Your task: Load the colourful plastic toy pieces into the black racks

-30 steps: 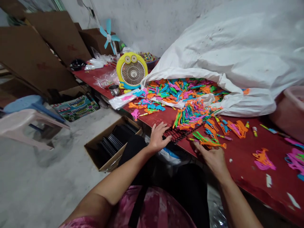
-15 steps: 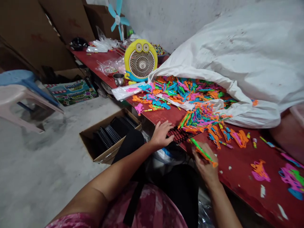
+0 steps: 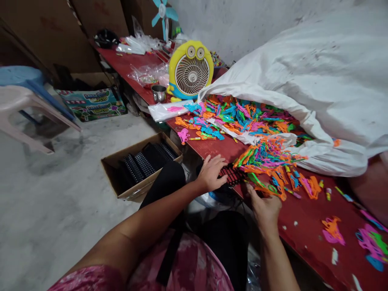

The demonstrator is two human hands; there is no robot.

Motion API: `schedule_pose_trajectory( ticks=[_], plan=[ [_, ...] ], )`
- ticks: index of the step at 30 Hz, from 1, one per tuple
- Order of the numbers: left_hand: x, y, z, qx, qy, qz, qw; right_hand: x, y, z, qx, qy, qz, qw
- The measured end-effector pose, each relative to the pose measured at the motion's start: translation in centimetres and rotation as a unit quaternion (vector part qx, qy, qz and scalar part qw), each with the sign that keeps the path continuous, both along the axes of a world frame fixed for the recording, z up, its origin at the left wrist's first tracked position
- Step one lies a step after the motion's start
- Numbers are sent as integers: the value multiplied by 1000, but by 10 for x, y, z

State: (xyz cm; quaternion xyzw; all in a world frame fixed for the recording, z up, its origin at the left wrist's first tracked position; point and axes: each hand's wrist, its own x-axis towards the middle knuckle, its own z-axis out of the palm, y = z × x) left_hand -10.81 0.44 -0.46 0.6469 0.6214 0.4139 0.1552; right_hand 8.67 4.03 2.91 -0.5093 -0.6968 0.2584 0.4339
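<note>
My left hand [image 3: 212, 173] lies spread at the table edge, its fingertips beside a black plastic grid [image 3: 233, 175]. At the grid's right end, my right hand [image 3: 264, 204] has its thumb and fingers around green and orange plastic pieces [image 3: 266, 186]; part of its grip is hidden. Just beyond the grid is a stacked heap of colourful plastic pieces [image 3: 260, 155], in front of a white sack [image 3: 297, 72] whose open mouth shows many more.
Loose colourful pieces lie along the red table [image 3: 303, 222]. A yellow fan [image 3: 193, 72] and a metal cup [image 3: 159, 93] stand further back. On the floor, a cardboard box [image 3: 113, 180] holds black grids; stools stand far left.
My right hand has lowered the green and orange pieces to the table beside the grid. The camera view has shifted slightly; my left hand stays by the grid.
</note>
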Motion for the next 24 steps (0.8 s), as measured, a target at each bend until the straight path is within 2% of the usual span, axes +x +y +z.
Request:
schedule_pose_trajectory(
  ticks=[2, 4, 9, 13, 17, 20, 24],
  plan=[
    [0, -1, 1, -4, 1, 1, 1000, -1, 0, -1, -12, 6, -40, 999],
    [0, -2, 3, -7, 0, 1, 1000, 0, 0, 0, -8, -13, -53, 998],
    [0, -3, 5, -8, -5, -2, 1000, 6, 1, -1, -1, -65, -22, 998],
    [-1, -3, 4, -7, -7, -2, 1000, -2, -1, -8, -6, -9, -4, 1000],
    [-1, -3, 4, -9, -9, -2, 1000, -12, -6, -14, 28, 20, -54, 998],
    [-1, -3, 5, -7, -11, 0, 1000, -13, -9, -20, 83, -51, -101, 990],
    [-1, -4, 6, -6, -14, -2, 1000, -10, -9, -24, 142, -164, -130, 967]
  ],
)
